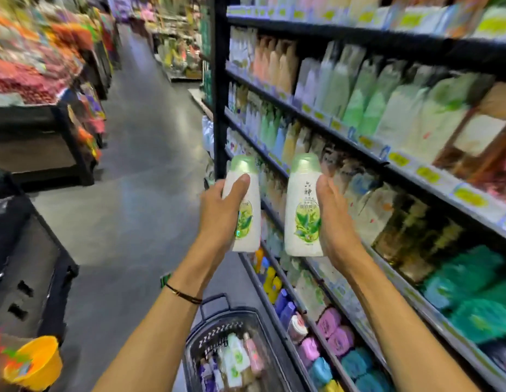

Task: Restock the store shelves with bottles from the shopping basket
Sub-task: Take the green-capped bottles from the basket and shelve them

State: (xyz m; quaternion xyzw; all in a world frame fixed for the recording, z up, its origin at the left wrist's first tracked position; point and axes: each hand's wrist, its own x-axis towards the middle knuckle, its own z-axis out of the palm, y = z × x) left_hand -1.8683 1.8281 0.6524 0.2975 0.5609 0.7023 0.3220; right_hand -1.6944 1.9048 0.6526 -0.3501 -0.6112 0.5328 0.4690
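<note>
- 2 hands: left hand (220,210), right hand (335,219).
- 2 white bottles with green caps, one per hand: left bottle (247,210), right bottle (301,210).
- 1 shopping basket (195,339); bottles inside too blurred to count.
- 1 yellow bowl (37,363).
- 1 dark wrist cord (184,295).
- Shelf stock: blurred, no count possible.

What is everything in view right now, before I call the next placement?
Left bottle: one, white with green cap, raised before the shelves.
Right bottle: one, same colours, beside it.
Shopping basket: one, black, low between the forearms.
Basket bottles: several, white, pink, purple, inside the basket.
Shelves: one black unit, right side, stocked with products.
Yellow bowl: one, bottom left corner.
Bracelet: one, dark, left wrist.
Left hand: grips the left bottle.
Right hand: grips the right bottle.
</note>
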